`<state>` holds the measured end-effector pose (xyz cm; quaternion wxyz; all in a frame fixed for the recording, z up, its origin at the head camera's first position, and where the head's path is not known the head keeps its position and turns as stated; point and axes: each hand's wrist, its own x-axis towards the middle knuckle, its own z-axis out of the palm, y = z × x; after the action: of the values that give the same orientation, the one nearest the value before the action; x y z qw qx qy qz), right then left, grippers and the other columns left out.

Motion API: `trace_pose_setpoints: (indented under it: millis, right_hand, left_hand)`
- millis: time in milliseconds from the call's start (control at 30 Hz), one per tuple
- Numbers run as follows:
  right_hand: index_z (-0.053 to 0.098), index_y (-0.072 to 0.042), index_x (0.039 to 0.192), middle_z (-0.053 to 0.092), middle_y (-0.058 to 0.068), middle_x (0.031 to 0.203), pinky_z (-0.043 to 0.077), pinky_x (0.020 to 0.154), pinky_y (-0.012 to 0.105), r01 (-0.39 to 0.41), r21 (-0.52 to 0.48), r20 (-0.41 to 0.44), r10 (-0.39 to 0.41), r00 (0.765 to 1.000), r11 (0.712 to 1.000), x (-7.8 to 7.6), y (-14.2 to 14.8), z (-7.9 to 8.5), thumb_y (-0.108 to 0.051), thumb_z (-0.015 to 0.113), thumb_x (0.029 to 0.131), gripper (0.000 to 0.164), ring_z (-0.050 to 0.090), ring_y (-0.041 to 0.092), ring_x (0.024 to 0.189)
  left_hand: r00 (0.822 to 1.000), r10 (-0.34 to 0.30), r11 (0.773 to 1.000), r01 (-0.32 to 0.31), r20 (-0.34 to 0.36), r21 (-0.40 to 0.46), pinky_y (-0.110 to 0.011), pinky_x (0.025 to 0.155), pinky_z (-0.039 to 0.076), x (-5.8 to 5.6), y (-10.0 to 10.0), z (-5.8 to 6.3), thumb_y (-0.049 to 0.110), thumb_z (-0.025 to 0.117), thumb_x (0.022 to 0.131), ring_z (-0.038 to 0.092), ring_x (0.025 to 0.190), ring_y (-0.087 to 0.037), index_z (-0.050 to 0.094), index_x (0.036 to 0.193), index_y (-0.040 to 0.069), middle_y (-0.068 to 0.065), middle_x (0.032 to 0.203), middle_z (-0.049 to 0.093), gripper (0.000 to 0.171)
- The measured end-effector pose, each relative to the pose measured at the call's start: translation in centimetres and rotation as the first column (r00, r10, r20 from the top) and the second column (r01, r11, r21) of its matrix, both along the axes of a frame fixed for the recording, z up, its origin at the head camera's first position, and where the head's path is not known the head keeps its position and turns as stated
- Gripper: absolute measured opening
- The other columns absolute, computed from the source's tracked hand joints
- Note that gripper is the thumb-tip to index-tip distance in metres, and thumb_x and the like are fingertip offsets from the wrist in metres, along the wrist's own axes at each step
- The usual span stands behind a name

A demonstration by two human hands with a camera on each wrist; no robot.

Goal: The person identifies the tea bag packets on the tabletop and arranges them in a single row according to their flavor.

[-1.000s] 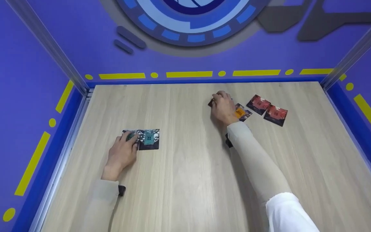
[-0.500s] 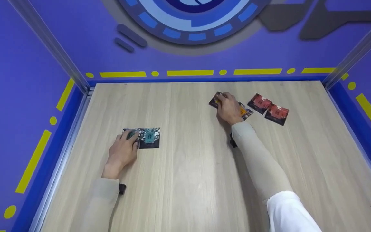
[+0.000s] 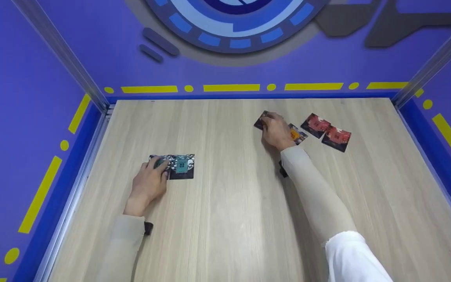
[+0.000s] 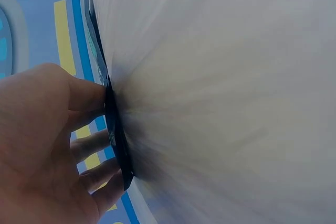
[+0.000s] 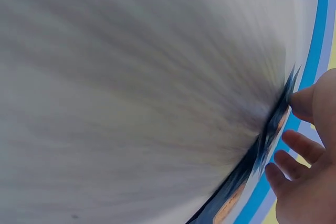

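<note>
Wooden tabletop, hands on cards, right one shifted slightly rightward

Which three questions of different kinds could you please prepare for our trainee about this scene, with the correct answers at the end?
1. How many red-printed cards lie on the table?
2. True or false: the left hand touches one of the two teal-printed cards.
3. In the head view, where are the red-printed cards?
A) To the left of the left hand
B) Between the two hands
C) To the right of the right hand

Key: 1. Two. 2. True. 3. C.
</note>
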<state>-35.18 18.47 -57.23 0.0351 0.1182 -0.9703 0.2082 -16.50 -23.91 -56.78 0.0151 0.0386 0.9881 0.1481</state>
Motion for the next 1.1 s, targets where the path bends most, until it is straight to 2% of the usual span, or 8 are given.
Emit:
trace_pose_setpoints:
  millis: [233, 567, 800, 1100]
  right_hand:
    - [0.065, -0.002, 0.145, 0.051, 0.021, 0.159, 0.043, 0.123, 0.057, 0.011, -0.007, 0.039, -0.01, 0.999, 1.0, 0.3, 0.2, -0.2, -0.01, 0.052, 0.109, 0.039, 0.051, 0.042, 0.147]
    - [0.064, -0.005, 0.148, 0.051, 0.02, 0.16, 0.043, 0.123, 0.058, -0.009, -0.008, 0.023, 0.009, 1.0, 1.0, 0.8, 0.1, -0.5, -0.01, 0.052, 0.108, 0.042, 0.051, 0.043, 0.146]
    - [0.067, -0.005, 0.145, 0.056, 0.021, 0.156, 0.049, 0.118, 0.055, -0.036, 0.019, 0.002, 0.036, 0.999, 0.999, 1.2, -0.3, -0.5, -0.008, 0.055, 0.106, 0.041, 0.056, 0.044, 0.142]
    - [0.068, -0.007, 0.144, 0.059, 0.02, 0.153, 0.055, 0.11, 0.057, -0.073, 0.085, 0.027, 0.071, 0.997, 0.994, 2.2, -1.2, 0.0, -0.011, 0.055, 0.107, 0.039, 0.061, 0.044, 0.136]
  left_hand:
    - [1.0, -0.001, 1.0, 0.001, 0.003, -0.004, -0.066, 0.11, 0.051, -0.2, 0.1, 0.0, 0.02, 0.052, 0.11, 0.046, 0.145, -0.049, 0.054, 0.157, 0.009, -0.023, 0.165, 0.042, 0.048]
    - [1.0, -0.003, 1.0, 0.003, 0.005, -0.003, -0.067, 0.108, 0.052, -0.3, 0.2, 0.0, 0.021, 0.052, 0.11, 0.047, 0.144, -0.05, 0.055, 0.157, 0.009, -0.022, 0.165, 0.042, 0.048]
    - [1.0, 0.005, 1.0, -0.005, 0.022, -0.014, -0.066, 0.108, 0.052, -0.4, 0.3, 0.1, 0.021, 0.049, 0.11, 0.045, 0.146, -0.049, 0.053, 0.158, 0.009, -0.023, 0.166, 0.04, 0.049]
    - [1.0, 0.013, 1.0, -0.013, 0.025, 0.0, -0.068, 0.109, 0.051, 0.0, 0.1, 0.1, 0.021, 0.051, 0.11, 0.046, 0.145, -0.049, 0.053, 0.158, 0.009, -0.023, 0.166, 0.04, 0.049]
